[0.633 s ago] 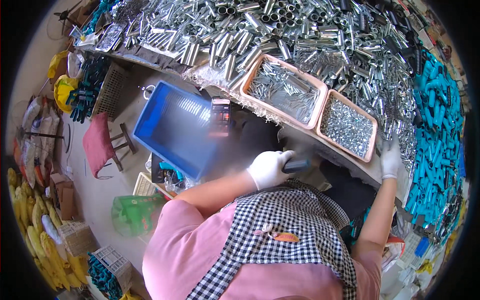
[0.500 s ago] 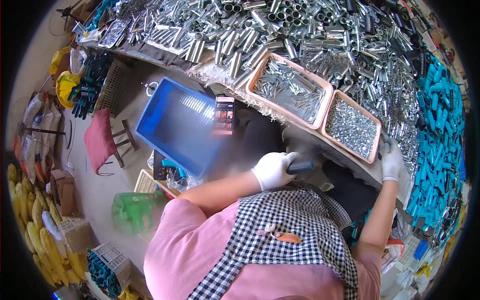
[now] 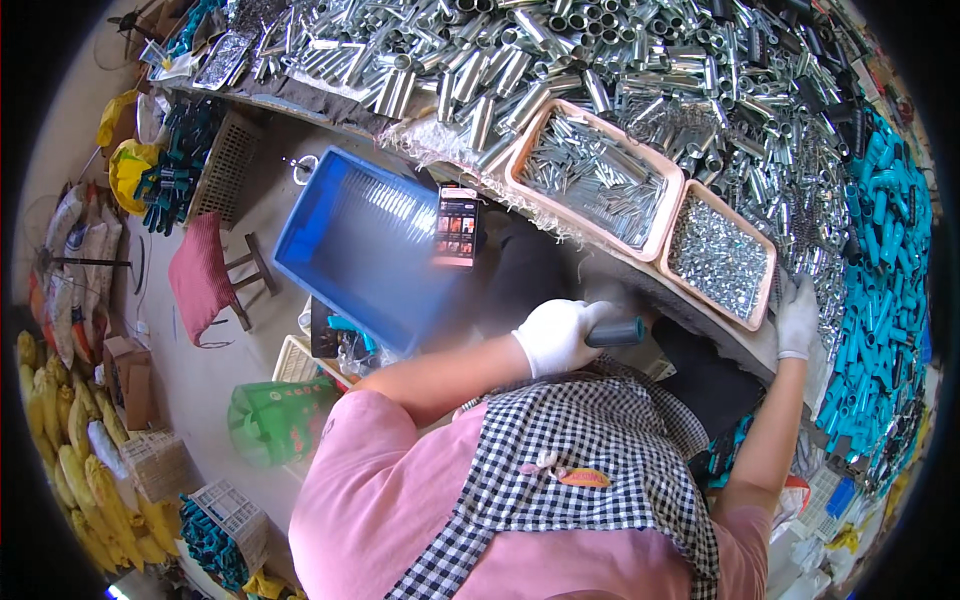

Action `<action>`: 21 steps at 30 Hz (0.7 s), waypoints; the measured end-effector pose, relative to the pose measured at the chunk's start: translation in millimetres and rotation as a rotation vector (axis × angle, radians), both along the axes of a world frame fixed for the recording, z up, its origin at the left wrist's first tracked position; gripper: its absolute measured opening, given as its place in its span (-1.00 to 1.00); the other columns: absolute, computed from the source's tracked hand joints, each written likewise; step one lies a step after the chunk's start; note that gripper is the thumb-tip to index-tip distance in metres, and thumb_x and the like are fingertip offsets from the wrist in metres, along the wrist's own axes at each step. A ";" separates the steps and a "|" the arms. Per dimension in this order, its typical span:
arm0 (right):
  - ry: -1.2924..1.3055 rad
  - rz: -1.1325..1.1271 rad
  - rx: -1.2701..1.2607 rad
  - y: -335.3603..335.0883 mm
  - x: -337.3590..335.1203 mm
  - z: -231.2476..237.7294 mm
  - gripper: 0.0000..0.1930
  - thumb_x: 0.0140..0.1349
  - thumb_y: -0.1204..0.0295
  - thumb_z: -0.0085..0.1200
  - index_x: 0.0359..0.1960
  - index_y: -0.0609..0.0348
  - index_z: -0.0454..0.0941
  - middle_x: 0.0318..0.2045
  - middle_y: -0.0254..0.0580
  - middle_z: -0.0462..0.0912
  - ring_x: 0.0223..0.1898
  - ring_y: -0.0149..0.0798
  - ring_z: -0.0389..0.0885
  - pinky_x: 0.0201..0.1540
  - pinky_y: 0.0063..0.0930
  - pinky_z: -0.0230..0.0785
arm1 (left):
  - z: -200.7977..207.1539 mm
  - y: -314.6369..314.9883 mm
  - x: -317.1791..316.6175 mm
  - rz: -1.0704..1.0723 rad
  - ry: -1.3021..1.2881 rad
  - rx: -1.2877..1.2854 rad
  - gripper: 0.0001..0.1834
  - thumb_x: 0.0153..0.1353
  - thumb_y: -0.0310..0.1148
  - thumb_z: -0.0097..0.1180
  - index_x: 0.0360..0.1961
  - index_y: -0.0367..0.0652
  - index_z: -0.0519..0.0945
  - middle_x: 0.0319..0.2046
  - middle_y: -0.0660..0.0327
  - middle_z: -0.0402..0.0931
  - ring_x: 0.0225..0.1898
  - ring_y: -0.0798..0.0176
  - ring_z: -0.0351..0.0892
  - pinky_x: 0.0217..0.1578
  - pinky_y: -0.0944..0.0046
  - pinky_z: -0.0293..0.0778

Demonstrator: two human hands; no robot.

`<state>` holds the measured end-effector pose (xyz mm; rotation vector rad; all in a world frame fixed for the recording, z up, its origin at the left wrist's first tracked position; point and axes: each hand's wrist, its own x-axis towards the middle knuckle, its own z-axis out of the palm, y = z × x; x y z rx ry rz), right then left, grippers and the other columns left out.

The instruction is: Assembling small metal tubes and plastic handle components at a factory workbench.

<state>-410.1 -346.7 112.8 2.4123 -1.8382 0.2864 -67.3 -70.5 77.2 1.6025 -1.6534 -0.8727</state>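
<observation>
My left hand (image 3: 556,336), in a white glove, is closed around a dark grey-teal tube (image 3: 616,332) in front of my apron. The tube's open end points right. My right hand (image 3: 797,318), also gloved, rests at the table edge, just right of a pink tray of small metal pieces (image 3: 720,258). Its fingers are bent together at the border of a pile of thin metal springs (image 3: 800,235). A narrow dark piece shows by the fingertips, too small to name. Left of that tray stands a larger pink tray of slim metal pins (image 3: 597,178).
Shiny metal tubes (image 3: 500,70) cover the table's far part; teal tubes (image 3: 880,240) are heaped at the right. A blue crate (image 3: 350,245) with a phone (image 3: 456,228) at its edge lies left of my legs. A red stool (image 3: 203,275) stands farther left.
The table and trays appear shifted slightly right in view. My left hand and its tube sit a little farther right; my right hand stays beside the small tray.
</observation>
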 end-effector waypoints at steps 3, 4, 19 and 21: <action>-0.029 0.008 0.045 -2.1 2.3 2.8 -0.68 0.34 0.32 -0.11 -0.04 0.33 0.47 -0.16 0.35 0.60 -0.10 0.31 0.58 -0.02 0.03 0.40 | -0.8 -2.1 -0.9 -0.024 0.037 0.044 -0.46 -0.07 -0.33 0.30 0.02 -0.12 0.51 -0.38 -0.02 0.62 -0.33 -0.10 0.65 -0.26 0.02 0.55; -0.035 0.020 0.080 -2.7 3.1 3.4 -0.68 0.34 0.33 -0.10 -0.04 0.33 0.47 -0.15 0.34 0.60 -0.09 0.30 0.58 -0.01 0.01 0.40 | -0.6 -3.0 -1.4 -0.037 0.031 0.048 -0.48 -0.07 -0.33 0.29 0.01 -0.11 0.51 -0.38 -0.02 0.61 -0.33 -0.10 0.65 -0.27 0.02 0.55; -0.324 0.013 -0.021 -12.7 -19.0 -5.0 -0.66 0.37 0.35 -0.08 -0.05 0.41 0.57 -0.14 0.11 0.67 -0.10 -0.02 0.64 0.01 -0.30 0.42 | -3.2 -17.5 -4.8 -0.033 0.034 0.030 -0.52 -0.04 -0.33 0.28 -0.02 -0.12 0.53 -0.45 0.00 0.61 -0.38 -0.09 0.65 -0.30 0.02 0.55; -0.421 -0.002 -0.043 -6.8 -17.7 -1.6 -0.66 0.38 0.34 -0.07 -0.07 0.41 0.57 -0.20 0.04 0.69 -0.18 -0.10 0.65 -0.07 -0.34 0.46 | -3.9 -17.5 -5.9 -0.025 0.027 0.029 -0.51 -0.04 -0.33 0.28 -0.02 -0.12 0.53 -0.45 0.00 0.61 -0.38 -0.09 0.65 -0.30 0.02 0.55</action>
